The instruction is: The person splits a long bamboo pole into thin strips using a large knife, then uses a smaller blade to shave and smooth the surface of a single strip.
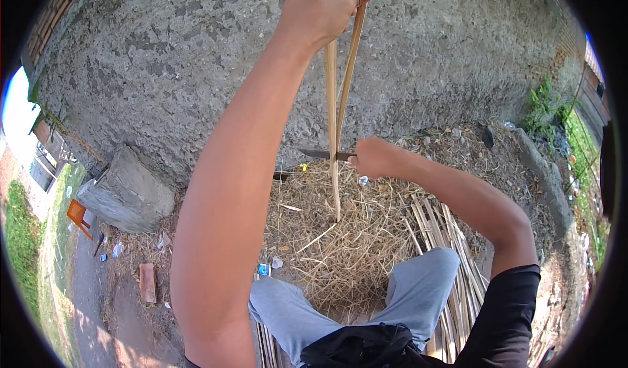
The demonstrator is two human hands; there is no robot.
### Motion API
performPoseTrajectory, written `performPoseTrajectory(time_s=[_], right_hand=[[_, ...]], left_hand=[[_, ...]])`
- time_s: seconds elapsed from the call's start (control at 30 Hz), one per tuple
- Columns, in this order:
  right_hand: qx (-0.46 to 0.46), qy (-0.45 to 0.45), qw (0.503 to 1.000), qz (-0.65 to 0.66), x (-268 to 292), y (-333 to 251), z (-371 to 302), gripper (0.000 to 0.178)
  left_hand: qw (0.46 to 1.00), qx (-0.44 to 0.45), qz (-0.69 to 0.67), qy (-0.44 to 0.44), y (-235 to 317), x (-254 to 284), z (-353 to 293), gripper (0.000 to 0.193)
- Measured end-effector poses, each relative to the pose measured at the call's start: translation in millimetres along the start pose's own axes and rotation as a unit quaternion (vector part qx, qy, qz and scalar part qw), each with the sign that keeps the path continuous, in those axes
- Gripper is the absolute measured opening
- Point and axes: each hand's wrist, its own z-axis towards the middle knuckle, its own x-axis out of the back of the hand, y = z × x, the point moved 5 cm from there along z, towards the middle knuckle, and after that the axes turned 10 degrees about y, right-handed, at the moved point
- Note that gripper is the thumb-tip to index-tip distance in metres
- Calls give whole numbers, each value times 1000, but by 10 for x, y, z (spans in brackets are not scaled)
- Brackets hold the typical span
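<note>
My left hand (325,7) is raised high at the top of the view, closed round the upper end of a long pale bamboo strip (332,106). The strip hangs nearly upright and is split along its upper length, its two halves spread apart in a narrow V. Lower down, my right hand (374,157) grips the handle of a knife (320,153). Its dark blade points left and crosses the strip where the two halves meet. Below the blade the strip runs as one piece down to the straw-covered ground. The strip's very top is cut off by the view's edge.
Shavings (340,263) cover the ground between my knees. Bundled bamboo strips (451,237) lie by my right leg. A rough grey wall (425,54) rises ahead. At the left are a concrete block (134,191), a brick (148,283) and an orange chair (78,216).
</note>
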Motion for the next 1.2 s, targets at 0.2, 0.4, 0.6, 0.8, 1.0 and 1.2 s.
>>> performPoseTrajectory(time_s=[0.2,0.4,0.6,0.8,1.0,1.2], right_hand=[[-148,-51,978,138,110,-154,-131,46],[-166,199,926,275,-741,19,-477,46],[-76,115,981,135,-357,95,-300,49],[-268,-48,917,291,-262,-79,-454,45],[-154,172,946,228,-603,-13,-521,45],[-133,44,967,213,-400,-37,-434,41]], left_hand=[[1000,-18,11,15,83,-23,-1,24],[1000,-14,10,13,101,60,-4,23],[995,53,-80,-34,59,146,-48,21],[998,24,-49,-36,78,77,-41,21],[993,59,-97,-11,85,25,-63,23],[997,57,-46,-36,67,136,-70,23]])
